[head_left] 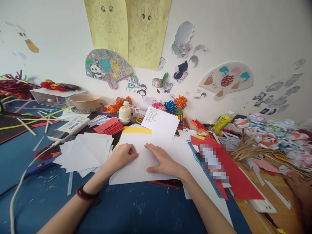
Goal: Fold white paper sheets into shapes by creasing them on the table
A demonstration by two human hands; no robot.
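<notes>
Sheets of white paper (117,177) lie on the table in front of me. My left hand (124,156) rests on their left part, fingers curled inward; whether anything is pinched in them is hidden. To its right, my right hand (163,159) lies on the white paper with fingers stretched and thumb apart. Beside my left forearm is a loose pile of white paper squares (84,151). A stack of red paper pieces (109,126) and a yellow sheet (137,130) sit just beyond my left hand. Farther back leans a white sheet with printed text (158,122).
A white power strip (69,129), a glue bottle (125,113) and a tan bowl (84,101) stand left and behind. On the right are a blue watch strap (207,172), red paper (240,177), a yellow bottle (222,122) and paper flowers (273,130). Another person's hand (298,185) shows far right.
</notes>
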